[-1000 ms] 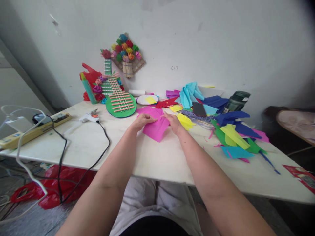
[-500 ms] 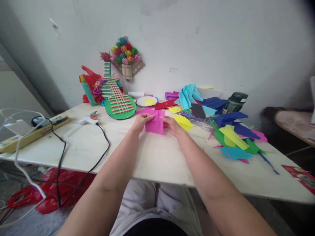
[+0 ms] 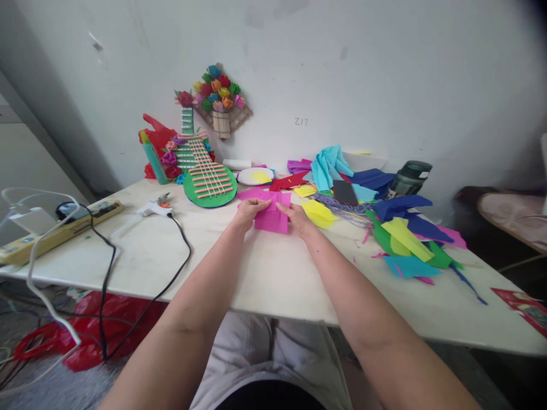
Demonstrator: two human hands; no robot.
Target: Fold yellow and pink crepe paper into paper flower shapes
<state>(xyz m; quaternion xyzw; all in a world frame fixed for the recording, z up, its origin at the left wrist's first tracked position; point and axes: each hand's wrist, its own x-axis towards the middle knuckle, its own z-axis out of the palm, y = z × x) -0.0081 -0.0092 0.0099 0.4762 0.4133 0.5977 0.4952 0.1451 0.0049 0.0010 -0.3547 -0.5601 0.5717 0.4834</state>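
Observation:
A bright pink sheet of crepe paper [image 3: 272, 221] is held up between my two hands above the middle of the table. My left hand [image 3: 251, 212] pinches its left side, thumb on the front face. On the opposite side my right hand [image 3: 297, 216] grips the sheet with the thumb on the front near the top. A smaller pink piece seems to lie against the upper part of the sheet. More pink paper [image 3: 247, 195] shows just behind my left hand. The fingers behind the sheet are hidden.
Left on the white table [image 3: 273, 285] are a glue gun [image 3: 154, 208], its black cord and a power strip [image 3: 64, 230]. A green paper-craft lute [image 3: 210, 185] leans at the back. Coloured papers [image 3: 405, 236], a phone [image 3: 344, 192] and a dark bottle [image 3: 409, 179] lie or stand right.
My right thumb has come over onto the front of the pink sheet. The sheet has shifted slightly to the right; the left hand keeps its pinch.

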